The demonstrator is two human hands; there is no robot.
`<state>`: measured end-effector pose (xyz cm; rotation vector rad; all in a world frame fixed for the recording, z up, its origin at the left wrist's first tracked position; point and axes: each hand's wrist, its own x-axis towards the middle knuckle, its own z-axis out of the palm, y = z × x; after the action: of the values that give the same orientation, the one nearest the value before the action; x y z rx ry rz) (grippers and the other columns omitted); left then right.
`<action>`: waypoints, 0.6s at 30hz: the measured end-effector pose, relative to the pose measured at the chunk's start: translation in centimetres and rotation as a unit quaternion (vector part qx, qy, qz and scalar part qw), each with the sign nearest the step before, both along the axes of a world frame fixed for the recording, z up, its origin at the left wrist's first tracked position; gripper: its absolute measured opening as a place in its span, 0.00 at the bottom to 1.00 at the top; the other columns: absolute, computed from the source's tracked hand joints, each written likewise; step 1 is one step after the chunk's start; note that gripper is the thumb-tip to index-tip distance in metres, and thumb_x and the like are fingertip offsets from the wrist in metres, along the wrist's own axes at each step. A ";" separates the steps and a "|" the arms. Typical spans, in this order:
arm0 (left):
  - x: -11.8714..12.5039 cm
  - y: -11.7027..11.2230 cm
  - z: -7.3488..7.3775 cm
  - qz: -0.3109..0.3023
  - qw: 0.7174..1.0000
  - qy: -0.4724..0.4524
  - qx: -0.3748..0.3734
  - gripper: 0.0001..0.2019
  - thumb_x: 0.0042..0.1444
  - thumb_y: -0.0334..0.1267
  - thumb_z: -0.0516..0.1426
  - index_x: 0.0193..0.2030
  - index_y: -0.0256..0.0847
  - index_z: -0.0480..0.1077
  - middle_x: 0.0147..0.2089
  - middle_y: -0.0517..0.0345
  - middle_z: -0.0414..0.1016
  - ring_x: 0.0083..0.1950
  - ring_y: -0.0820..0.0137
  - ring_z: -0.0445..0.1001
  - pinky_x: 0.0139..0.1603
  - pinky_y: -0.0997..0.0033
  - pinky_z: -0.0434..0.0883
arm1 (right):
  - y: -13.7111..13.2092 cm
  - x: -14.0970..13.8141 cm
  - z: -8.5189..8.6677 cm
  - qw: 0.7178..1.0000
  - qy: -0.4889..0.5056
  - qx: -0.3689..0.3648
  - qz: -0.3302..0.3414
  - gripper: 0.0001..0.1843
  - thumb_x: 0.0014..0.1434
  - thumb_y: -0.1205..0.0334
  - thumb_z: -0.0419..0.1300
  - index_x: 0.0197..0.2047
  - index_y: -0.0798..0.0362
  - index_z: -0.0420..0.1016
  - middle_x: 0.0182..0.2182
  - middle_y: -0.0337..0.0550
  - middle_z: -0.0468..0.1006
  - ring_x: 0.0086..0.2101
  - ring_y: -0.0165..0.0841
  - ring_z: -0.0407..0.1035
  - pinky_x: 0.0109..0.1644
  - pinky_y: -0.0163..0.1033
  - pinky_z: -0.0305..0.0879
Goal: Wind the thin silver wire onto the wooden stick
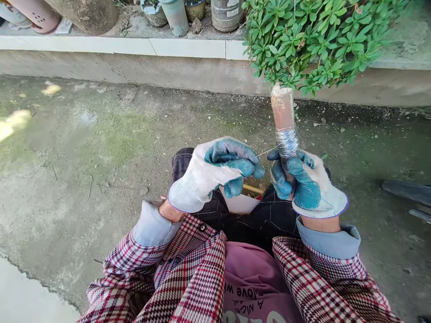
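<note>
My right hand, in a white glove with a teal palm, grips the lower part of a wooden stick that stands nearly upright. Silvery wire is wound in many turns around the stick, just above my fingers. A thin strand of it runs left from the coil to my left hand, gloved the same way. There the thumb and fingers are pinched together on the strand. Both hands are above my lap, a short distance apart. The stick's lower end is hidden by my right hand.
A leafy green bush overhangs the low ledge beyond the stick. Several pots, among them a pale blue bucket, stand along that ledge. Concrete ground surrounds my knees. A dark object lies at the right.
</note>
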<state>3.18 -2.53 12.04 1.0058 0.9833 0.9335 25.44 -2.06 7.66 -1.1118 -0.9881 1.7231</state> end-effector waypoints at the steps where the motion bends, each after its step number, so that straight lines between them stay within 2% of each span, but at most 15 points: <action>1: 0.0 0.0 0.0 0.010 1.000 -0.004 0.004 0.16 0.52 0.47 0.68 0.41 0.38 0.75 0.37 0.53 0.83 0.20 0.76 0.72 0.18 0.77 0.70 | -0.3 0.1 -0.1 1.000 -0.001 -0.004 -0.001 0.22 0.53 0.44 0.70 0.44 0.50 0.79 0.17 0.32 0.66 0.13 0.27 0.57 0.11 0.32 0.49; 7: 0.1 -0.1 -0.1 0.055 0.998 0.023 0.016 0.16 0.53 0.47 0.67 0.42 0.40 0.73 0.36 0.56 0.83 0.22 0.76 0.74 0.20 0.78 0.70 | -2.3 0.3 -1.2 0.999 0.015 -0.020 -0.025 0.20 0.56 0.48 0.69 0.46 0.51 0.79 0.17 0.33 0.66 0.13 0.27 0.58 0.11 0.32 0.48; 13: 0.5 -0.1 -0.3 0.091 0.994 0.057 0.036 0.10 0.54 0.41 0.65 0.39 0.40 0.73 0.33 0.60 0.80 0.23 0.77 0.73 0.21 0.78 0.70 | -3.3 0.4 -1.3 0.999 0.036 -0.022 -0.032 0.19 0.57 0.47 0.68 0.45 0.51 0.79 0.17 0.33 0.66 0.13 0.26 0.55 0.11 0.32 0.49; 18: 0.6 -0.2 -0.5 0.140 0.982 0.075 0.101 0.09 0.50 0.36 0.67 0.37 0.40 0.74 0.35 0.60 0.80 0.31 0.74 0.77 0.25 0.79 0.72 | -3.9 0.7 -1.4 0.998 0.054 -0.015 -0.023 0.19 0.59 0.46 0.67 0.47 0.50 0.79 0.17 0.34 0.67 0.13 0.28 0.57 0.11 0.33 0.48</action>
<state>3.74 -2.74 11.52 1.1402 1.1957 1.2221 26.16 -5.93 6.25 -1.0407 -0.8662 1.7472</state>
